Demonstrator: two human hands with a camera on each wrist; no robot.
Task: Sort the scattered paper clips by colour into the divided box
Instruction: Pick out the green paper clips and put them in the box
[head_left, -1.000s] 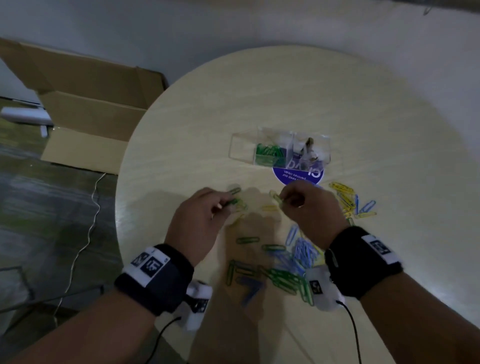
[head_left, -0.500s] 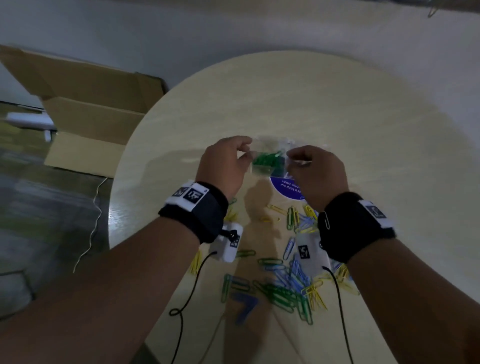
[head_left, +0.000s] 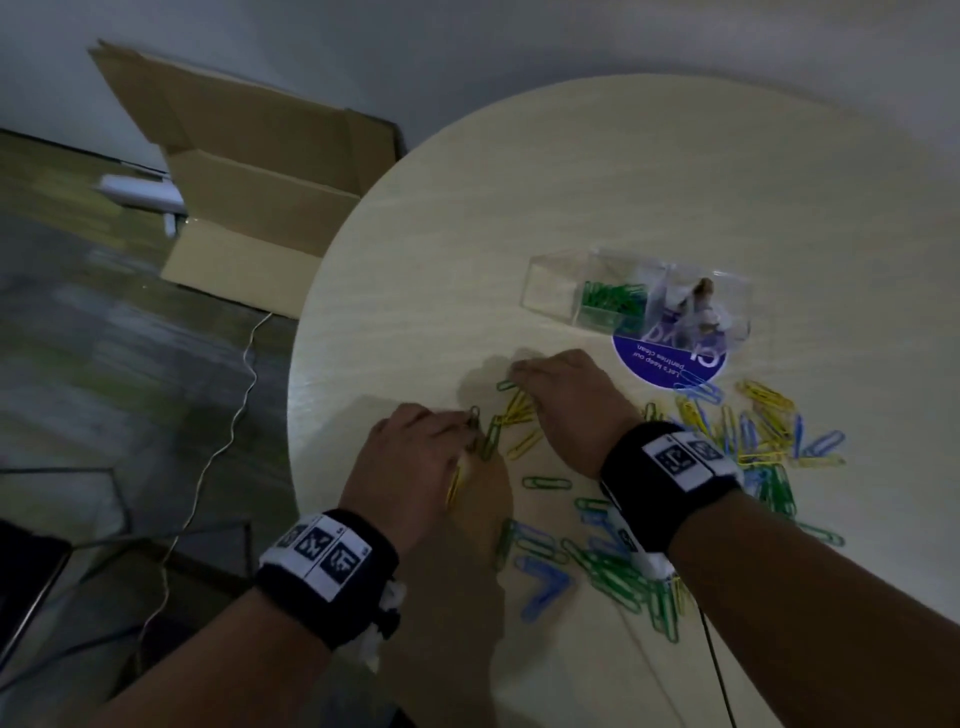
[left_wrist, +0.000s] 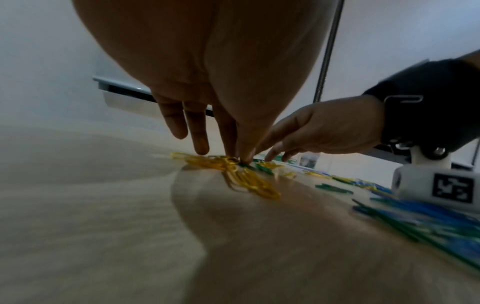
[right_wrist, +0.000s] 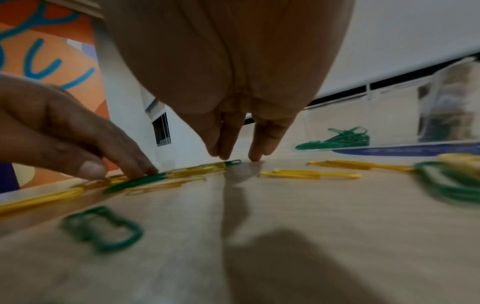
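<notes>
The clear divided box (head_left: 550, 280) stands at the back of the round table (head_left: 415, 291), and its left compartment holds green paper clips (head_left: 613, 299). Green, blue and yellow clips (head_left: 623, 566) lie scattered in front of it. My left hand (head_left: 470, 423) is down on the table with thumb and forefinger closed on a green clip (right_wrist: 135, 181) among yellow clips (left_wrist: 249, 181). My right hand (head_left: 517, 371) is a little farther back. Its straight fingertips (right_wrist: 255, 157) touch the table at the end of another green clip (head_left: 506, 385).
A round blue sticker (head_left: 665, 364) lies under the box's right end, whose compartment holds a crumpled clear wrapper (head_left: 696, 306). More yellow and blue clips (head_left: 763, 421) spread to the right. The table edge (head_left: 296, 415) is left of my hands; an open cardboard box (head_left: 249, 176) stands on the floor.
Both hands were over the box's green compartment half a second ago; they have come back down to the clips at the near left. My head view has shifted.
</notes>
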